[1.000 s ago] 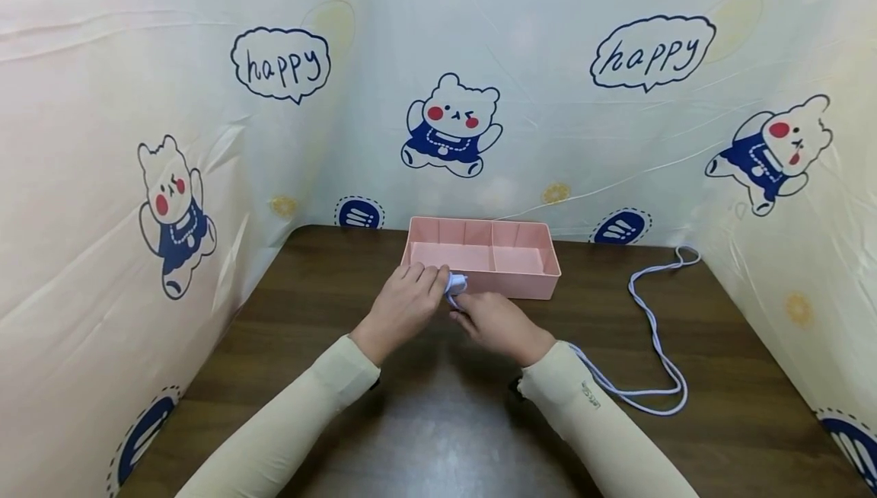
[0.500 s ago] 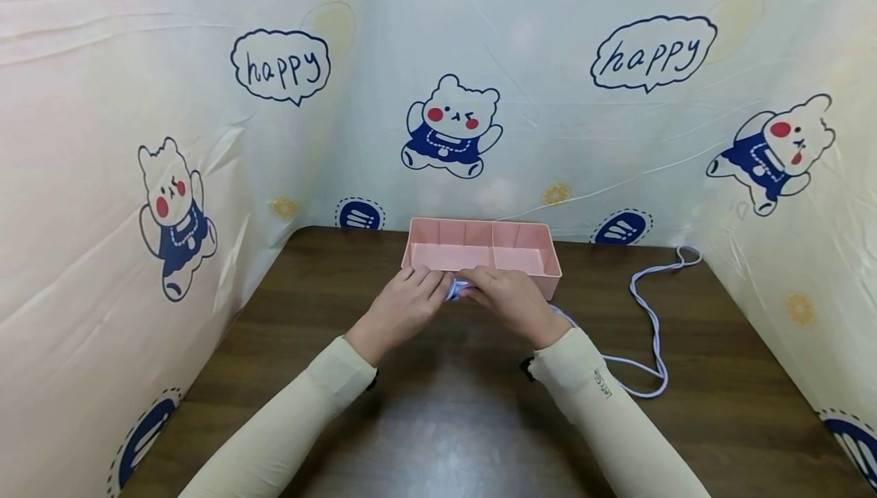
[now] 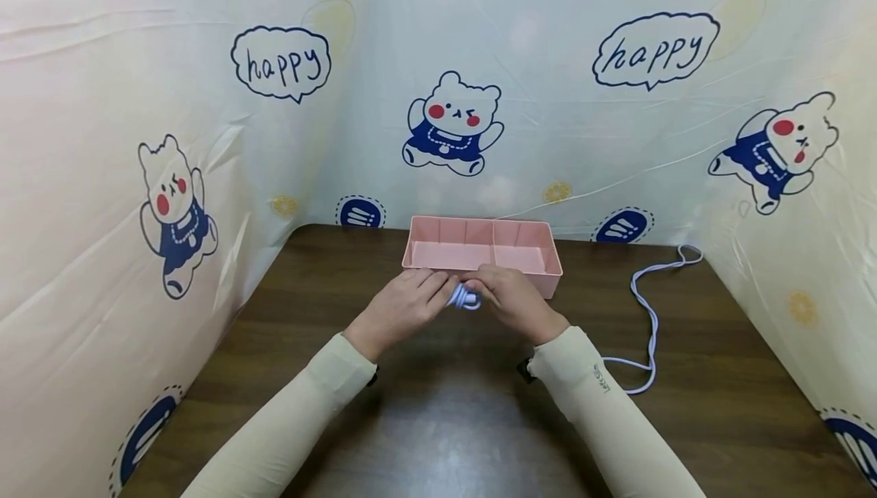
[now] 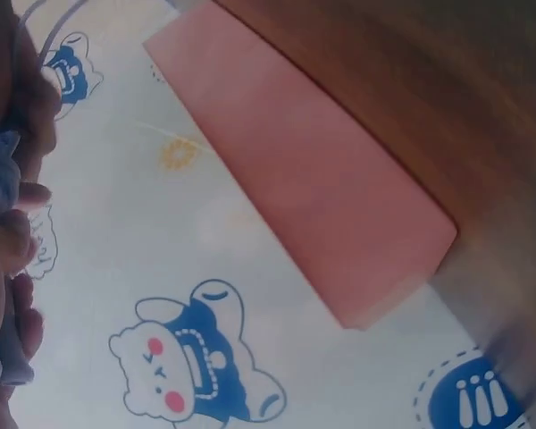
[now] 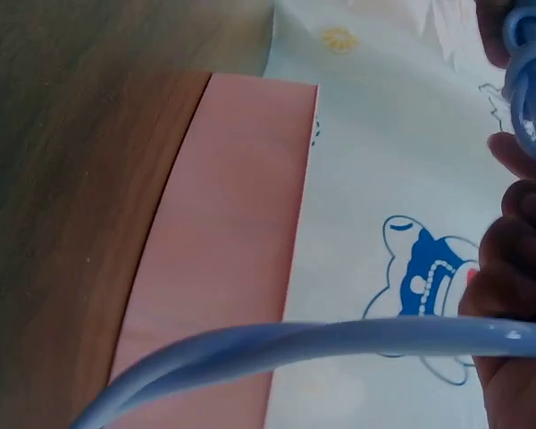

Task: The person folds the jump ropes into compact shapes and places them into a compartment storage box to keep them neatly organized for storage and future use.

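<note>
A light-blue jump rope [image 3: 466, 298], doubled over, is wound in several turns into a small bundle between my two hands. My left hand [image 3: 404, 304] grips the bundle from the left. From the other side my right hand [image 3: 517, 301] pinches the rope, fingers curled against the coils. In the left wrist view a flared, handle-like end [image 4: 16, 371] sticks out below the fingers. The right wrist view has the doubled strand [image 5: 339, 341] leaving my right hand. Past that forearm, the loose rope trails across the table to a loop at the back right. Fingers hide part of the bundle.
Just behind my hands stands a pink divided box [image 3: 551, 286] with two visible compartments. It sits on a dark wooden table [image 3: 329, 277]. Printed cloth [image 3: 548, 132] hangs around the back and both sides.
My right hand has risen from below the bundle and come round its far side, adding to the coils. The trailing rope is drawn in, its near bend sliding left. My left hand has barely moved.
</note>
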A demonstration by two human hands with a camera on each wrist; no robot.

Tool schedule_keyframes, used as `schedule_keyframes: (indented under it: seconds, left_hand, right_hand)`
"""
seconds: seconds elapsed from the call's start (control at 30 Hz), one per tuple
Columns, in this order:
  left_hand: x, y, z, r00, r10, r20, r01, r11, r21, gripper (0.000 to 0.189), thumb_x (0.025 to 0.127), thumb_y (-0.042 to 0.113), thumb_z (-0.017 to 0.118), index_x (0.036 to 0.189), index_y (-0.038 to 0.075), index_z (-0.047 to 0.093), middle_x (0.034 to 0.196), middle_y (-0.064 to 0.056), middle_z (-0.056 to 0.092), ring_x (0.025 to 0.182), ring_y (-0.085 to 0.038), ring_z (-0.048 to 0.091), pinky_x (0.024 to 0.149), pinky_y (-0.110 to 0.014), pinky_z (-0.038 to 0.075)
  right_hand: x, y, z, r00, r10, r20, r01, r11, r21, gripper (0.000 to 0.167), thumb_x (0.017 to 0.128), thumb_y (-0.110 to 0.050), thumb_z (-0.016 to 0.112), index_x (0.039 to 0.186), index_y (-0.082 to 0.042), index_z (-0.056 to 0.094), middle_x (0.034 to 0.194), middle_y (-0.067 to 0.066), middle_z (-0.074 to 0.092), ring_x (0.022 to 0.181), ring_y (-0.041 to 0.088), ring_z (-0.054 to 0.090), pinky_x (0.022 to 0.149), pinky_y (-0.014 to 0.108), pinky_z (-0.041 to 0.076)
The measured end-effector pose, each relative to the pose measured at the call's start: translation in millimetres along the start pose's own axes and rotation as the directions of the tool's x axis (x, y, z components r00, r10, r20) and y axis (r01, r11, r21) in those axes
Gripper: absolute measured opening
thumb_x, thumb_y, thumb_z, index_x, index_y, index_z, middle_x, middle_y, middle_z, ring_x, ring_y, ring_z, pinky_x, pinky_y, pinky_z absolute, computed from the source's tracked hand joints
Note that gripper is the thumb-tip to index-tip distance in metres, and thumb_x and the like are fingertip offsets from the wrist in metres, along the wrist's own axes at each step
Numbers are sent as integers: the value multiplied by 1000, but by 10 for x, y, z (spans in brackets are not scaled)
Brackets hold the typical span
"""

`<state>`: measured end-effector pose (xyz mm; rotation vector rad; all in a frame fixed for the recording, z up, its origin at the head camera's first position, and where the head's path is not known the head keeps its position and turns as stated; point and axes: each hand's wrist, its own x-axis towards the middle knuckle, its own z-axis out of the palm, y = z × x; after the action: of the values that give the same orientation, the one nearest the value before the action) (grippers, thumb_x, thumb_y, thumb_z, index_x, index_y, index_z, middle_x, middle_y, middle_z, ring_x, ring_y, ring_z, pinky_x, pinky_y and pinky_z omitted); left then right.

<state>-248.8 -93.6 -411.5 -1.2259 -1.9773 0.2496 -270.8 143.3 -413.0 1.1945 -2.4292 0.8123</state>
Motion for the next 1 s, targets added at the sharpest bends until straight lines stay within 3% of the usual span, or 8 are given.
schedule_keyframes:
  seconds: [0.17, 0.3, 0.4, 0.47, 0.57, 0.7, 0.9, 1.0]
  left_hand:
    - [22, -16, -57, 999, 11, -43, -9, 1000, 29, 50, 85, 8, 75, 131, 5, 57, 116, -12, 64, 97, -25, 62, 88, -37, 50]
    - [42, -9, -82, 998, -3, -63, 6, 999, 41, 51, 86, 10, 75, 134, 9, 56, 117, -12, 64, 99, -26, 62, 88, -37, 50]
    - [53, -1, -79, 997, -14, -73, 17, 999, 33, 50, 88, 9, 73, 135, 7, 56, 120, -14, 63, 98, -27, 62, 86, -38, 51]
    - [57, 2, -72, 997, -24, -77, 27, 999, 28, 50, 88, 8, 72, 135, 6, 55, 120, -15, 63, 97, -28, 62, 86, -39, 52]
    - [62, -2, -65, 996, -48, -75, 49, 999, 17, 49, 87, 7, 73, 133, 3, 56, 117, -15, 64, 94, -28, 63, 82, -39, 53]
    - [67, -24, -59, 994, -96, -58, 97, 995, 9, 49, 85, 6, 75, 131, 2, 57, 114, -14, 64, 90, -27, 63, 78, -38, 54]
    - [53, -56, -4, 986, -153, -61, 154, 988, 21, 48, 85, 8, 76, 129, 1, 59, 115, -14, 65, 90, -28, 63, 76, -40, 54]
    - [23, -49, 48, 987, -154, -41, 155, 987, 28, 45, 86, 8, 75, 127, 0, 60, 116, -14, 65, 89, -28, 62, 76, -40, 53]
  right_hand:
    - [-18, 79, 13, 998, 55, 16, -57, 987, 151, 30, 102, -31, 46, 116, -14, 66, 108, -5, 67, 100, 10, 61, 91, 37, 49]
    - [-24, 153, 77, 999, 32, -22, -28, 982, 189, 30, 102, -31, 41, 102, -13, 66, 92, -6, 64, 84, 10, 59, 78, 34, 50]
    - [-32, 164, 168, 997, 51, -60, -39, 980, 196, 23, 104, -22, 41, 103, -12, 63, 88, -4, 62, 79, 12, 56, 74, 34, 48]
    - [-44, 147, 253, 993, 84, -86, -67, 981, 181, 15, 103, -11, 46, 108, -11, 59, 90, -1, 62, 79, 13, 56, 74, 36, 49]
    - [-60, 98, 404, 985, 132, -113, -114, 982, 150, 20, 99, 2, 46, 116, -7, 54, 98, 6, 65, 85, 17, 61, 78, 39, 51]
    - [-93, -4, 580, 978, 162, -129, -151, 985, 88, 18, 100, 1, 44, 115, 1, 53, 99, 15, 66, 92, 26, 65, 80, 44, 52]
    - [-146, -170, 681, 994, 65, -90, -73, 993, -92, 17, 102, -7, 43, 115, 1, 50, 85, 9, 59, 70, 21, 58, 62, 40, 50]
    - [-174, -242, 698, 999, 9, -46, -17, 986, -168, 9, 100, -10, 47, 103, -2, 52, 76, 3, 52, 60, 17, 52, 54, 35, 47]
